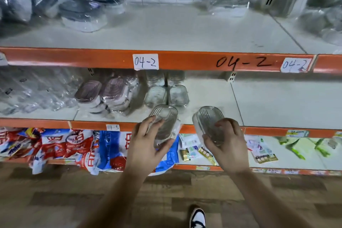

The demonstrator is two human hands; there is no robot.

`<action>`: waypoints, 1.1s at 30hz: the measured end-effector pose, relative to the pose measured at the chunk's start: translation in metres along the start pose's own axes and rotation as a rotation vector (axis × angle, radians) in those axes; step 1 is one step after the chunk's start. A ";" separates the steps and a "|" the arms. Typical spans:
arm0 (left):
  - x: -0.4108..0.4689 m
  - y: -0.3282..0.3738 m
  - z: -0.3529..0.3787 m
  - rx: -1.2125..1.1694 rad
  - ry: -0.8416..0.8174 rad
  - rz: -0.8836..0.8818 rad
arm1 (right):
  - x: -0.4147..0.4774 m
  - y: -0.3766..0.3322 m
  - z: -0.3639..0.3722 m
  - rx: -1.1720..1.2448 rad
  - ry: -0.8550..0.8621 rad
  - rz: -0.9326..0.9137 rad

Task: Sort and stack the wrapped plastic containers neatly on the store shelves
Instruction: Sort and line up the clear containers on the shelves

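The left hand (pixel 148 142) holds a clear oval plastic box wrapped in shiny film (pixel 165 122). Its fingers bend over the top of the box and its thumb is tucked under the near end. The right hand (pixel 228 144) holds a second clear oval plastic box (pixel 208 123) the same way, with bent fingers on the near end and the thumb at the side. Both boxes are tipped up, with their far ends higher. They are side by side but apart, right at the front edge of the middle shelf with the white board and orange rim (pixel 277 98). I cannot tell if they touch the shelf. Just behind the left box, on that shelf, sit two more clear wrapped boxes (pixel 166 95). To the left of those are stacks of wrapped boxes with pink lids (pixel 103 94). The top shelf (pixel 185 33) has wrapped boxes with dark grey lids (pixel 88 2) piled at its left. A white paper label that says 04-2 (pixel 145 61) is stuck on its orange front. The bottom shelf holds red and blue bags (pixel 77 146) that hang over its edge. Down on the brown wooden floor (pixel 55 200) is one black and white shoe (pixel 197 216).
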State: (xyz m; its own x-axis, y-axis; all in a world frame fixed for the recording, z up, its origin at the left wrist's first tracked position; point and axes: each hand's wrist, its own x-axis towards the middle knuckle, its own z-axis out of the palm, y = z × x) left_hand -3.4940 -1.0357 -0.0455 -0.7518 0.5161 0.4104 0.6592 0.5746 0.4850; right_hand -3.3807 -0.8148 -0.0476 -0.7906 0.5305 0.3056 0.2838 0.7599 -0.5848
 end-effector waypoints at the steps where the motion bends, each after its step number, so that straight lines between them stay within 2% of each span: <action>1: 0.002 -0.007 0.008 -0.001 0.009 -0.011 | 0.004 0.003 0.010 0.014 0.015 -0.003; 9: 0.050 -0.061 0.052 0.066 0.047 -0.103 | 0.028 0.025 0.071 0.150 0.093 -0.058; 17: 0.143 -0.095 0.094 0.050 0.125 -0.222 | 0.059 0.040 0.085 0.237 0.133 -0.045; 20: 0.177 -0.101 0.106 0.084 0.159 -0.226 | 0.071 0.046 0.087 0.245 0.149 -0.032; 23: 0.213 -0.108 0.116 0.214 0.152 -0.262 | 0.080 0.054 0.092 0.221 0.131 -0.065; 25: 0.231 -0.114 0.120 0.256 0.195 -0.224 | 0.085 0.059 0.095 0.228 0.124 -0.074; 28: 0.247 -0.121 0.127 0.179 0.323 -0.195 | 0.091 0.063 0.100 0.246 0.124 -0.068; 30: 0.251 -0.125 0.133 0.216 0.264 -0.220 | 0.093 0.066 0.102 0.248 0.116 -0.061; 33: 0.244 -0.133 0.143 0.410 0.005 -0.294 | 0.093 0.068 0.106 0.231 0.096 -0.067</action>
State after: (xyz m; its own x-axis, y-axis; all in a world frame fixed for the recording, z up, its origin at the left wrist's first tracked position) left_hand -3.7625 -0.8953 -0.1202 -0.9061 0.2925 0.3058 0.3702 0.8980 0.2380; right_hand -3.4921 -0.7534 -0.1383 -0.7454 0.5236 0.4125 0.0923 0.6940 -0.7140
